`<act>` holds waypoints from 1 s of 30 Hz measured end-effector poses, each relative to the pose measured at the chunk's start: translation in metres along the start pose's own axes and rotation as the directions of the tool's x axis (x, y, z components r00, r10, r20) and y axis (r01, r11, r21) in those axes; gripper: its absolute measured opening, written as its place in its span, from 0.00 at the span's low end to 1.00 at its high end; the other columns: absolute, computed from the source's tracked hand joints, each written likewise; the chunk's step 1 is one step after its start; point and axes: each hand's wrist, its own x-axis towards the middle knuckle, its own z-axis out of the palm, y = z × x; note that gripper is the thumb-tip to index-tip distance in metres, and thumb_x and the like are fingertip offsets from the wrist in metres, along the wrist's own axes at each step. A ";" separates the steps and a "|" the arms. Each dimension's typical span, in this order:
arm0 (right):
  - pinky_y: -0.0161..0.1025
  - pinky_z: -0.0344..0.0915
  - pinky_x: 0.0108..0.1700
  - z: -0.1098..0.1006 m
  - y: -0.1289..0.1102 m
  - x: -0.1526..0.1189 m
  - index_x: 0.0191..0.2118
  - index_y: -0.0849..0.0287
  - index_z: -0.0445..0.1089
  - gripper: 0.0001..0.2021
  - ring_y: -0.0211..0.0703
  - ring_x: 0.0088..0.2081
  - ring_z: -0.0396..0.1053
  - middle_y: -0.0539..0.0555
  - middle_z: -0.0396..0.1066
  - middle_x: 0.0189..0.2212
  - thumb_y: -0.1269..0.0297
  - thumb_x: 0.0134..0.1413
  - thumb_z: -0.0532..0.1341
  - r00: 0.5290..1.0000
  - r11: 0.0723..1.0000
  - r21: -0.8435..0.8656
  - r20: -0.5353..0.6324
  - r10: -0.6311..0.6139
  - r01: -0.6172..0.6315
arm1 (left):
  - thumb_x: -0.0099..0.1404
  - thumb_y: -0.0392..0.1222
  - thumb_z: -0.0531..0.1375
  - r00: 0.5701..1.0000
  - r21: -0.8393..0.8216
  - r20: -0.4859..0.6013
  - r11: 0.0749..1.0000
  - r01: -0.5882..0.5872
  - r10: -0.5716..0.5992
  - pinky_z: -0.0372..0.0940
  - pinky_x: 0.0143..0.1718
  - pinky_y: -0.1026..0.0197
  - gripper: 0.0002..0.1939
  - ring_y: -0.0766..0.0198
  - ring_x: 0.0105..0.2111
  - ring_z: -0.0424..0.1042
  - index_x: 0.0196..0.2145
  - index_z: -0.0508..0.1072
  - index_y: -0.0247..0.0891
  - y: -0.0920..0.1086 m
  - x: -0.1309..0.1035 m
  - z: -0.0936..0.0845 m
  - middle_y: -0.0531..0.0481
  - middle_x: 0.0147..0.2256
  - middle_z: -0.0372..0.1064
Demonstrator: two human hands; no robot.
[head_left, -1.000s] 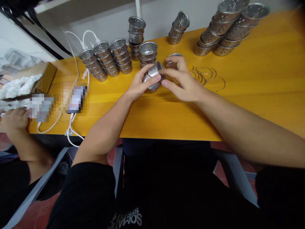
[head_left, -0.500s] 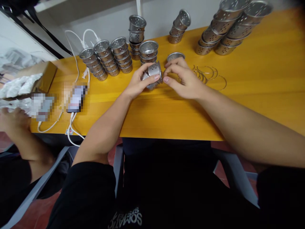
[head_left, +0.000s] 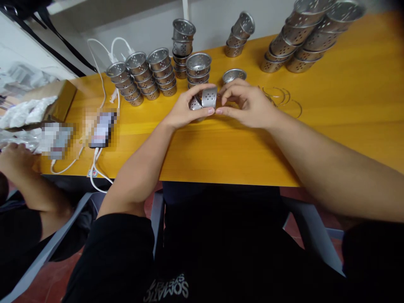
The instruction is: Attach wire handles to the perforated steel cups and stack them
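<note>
My left hand [head_left: 180, 111] is closed around a small perforated metal cup [head_left: 209, 97], held tilted on its side above the table. Another perforated metal piece [head_left: 195, 103] shows behind it within the same grip, partly covered by fingers. Right beside the cup's rim is my right hand [head_left: 248, 103], its thumb and fingers drawn together. What sits between those fingertips, if anything, is too small to make out. Just beyond my right hand stands a metal cup [head_left: 234, 75], partly hidden by it. Several thin curved wires [head_left: 283, 97] lie to the right of that hand.
Stacks of perforated cups stand along the back: left stacks [head_left: 139, 73], middle stacks [head_left: 198, 69], a short leaning stack [head_left: 239, 37] and tall stacks [head_left: 311, 38] at right. A phone [head_left: 102, 130] with cables lies left. A co-worker's hand [head_left: 19, 160] is at far left.
The cup in my left hand has turned, so more of its perforated side faces me. My right hand's fingertips have shifted slightly down along its rim.
</note>
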 end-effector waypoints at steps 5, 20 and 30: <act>0.85 0.78 0.69 -0.002 0.007 -0.001 0.39 0.35 0.85 0.36 0.75 0.57 0.80 0.58 0.86 0.53 0.07 0.54 0.82 0.998 0.998 -0.019 -0.005 -0.055 0.055 | 0.60 0.94 0.82 0.999 0.045 0.002 0.998 -0.036 0.036 0.77 0.82 0.34 0.62 0.35 0.73 0.86 0.75 0.86 0.48 -0.001 0.001 -0.001 0.38 0.71 0.86; 0.83 0.73 0.71 -0.031 0.053 0.002 0.41 0.38 0.83 0.38 0.75 0.60 0.74 0.64 0.82 0.54 0.08 0.55 0.83 0.994 0.989 -0.143 -0.100 -0.040 0.025 | 0.63 0.95 0.78 0.982 -0.083 -0.170 0.994 0.067 -0.080 0.81 0.73 0.36 0.56 0.41 0.62 0.87 0.68 0.87 0.48 -0.026 -0.003 -0.019 0.42 0.61 0.88; 0.81 0.74 0.77 -0.040 0.067 -0.006 0.52 0.42 0.85 0.33 0.76 0.65 0.77 0.65 0.82 0.57 0.20 0.64 0.86 0.995 0.953 -0.299 -0.069 -0.069 0.045 | 0.60 1.01 0.75 0.989 -0.101 -0.122 0.993 0.065 -0.077 0.74 0.78 0.33 0.62 0.38 0.66 0.84 0.70 0.83 0.48 -0.021 0.003 -0.002 0.43 0.59 0.84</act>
